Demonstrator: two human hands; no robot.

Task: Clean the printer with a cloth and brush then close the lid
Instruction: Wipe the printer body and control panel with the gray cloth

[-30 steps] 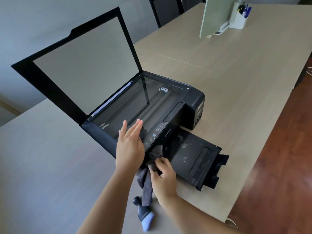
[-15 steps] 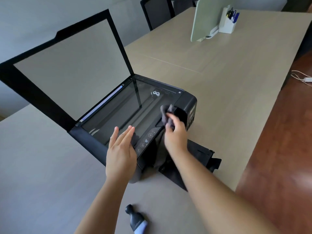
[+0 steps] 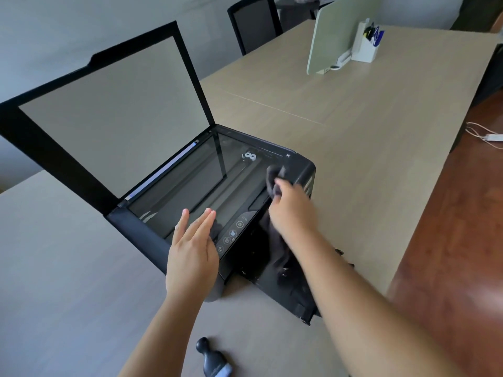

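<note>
A black printer (image 3: 299, 170) sits on the wooden table (image 3: 353, 131) with its scanner lid (image 3: 109, 115) raised upright at the back left. My right hand (image 3: 292, 210) grips a dark grey cloth (image 3: 273, 178) and presses it on the printer's right top corner; the rest of the cloth hangs down over the front. My left hand (image 3: 193, 254) lies flat, fingers together, on the front left edge beside the control panel (image 3: 231, 235). A black brush (image 3: 213, 360) with pale bristles lies on the table near me. The output tray (image 3: 285, 295) sticks out under my right arm.
A green divider panel (image 3: 334, 36) and a white pen holder (image 3: 366, 47) stand at the table's far end. A black chair (image 3: 255, 25) is behind the table. Wooden floor with white cables (image 3: 487, 134) runs along the right.
My right hand carried the cloth from the printer's lower front up to its right top corner. The left hand stayed flat on the front edge. The view shifted slightly.
</note>
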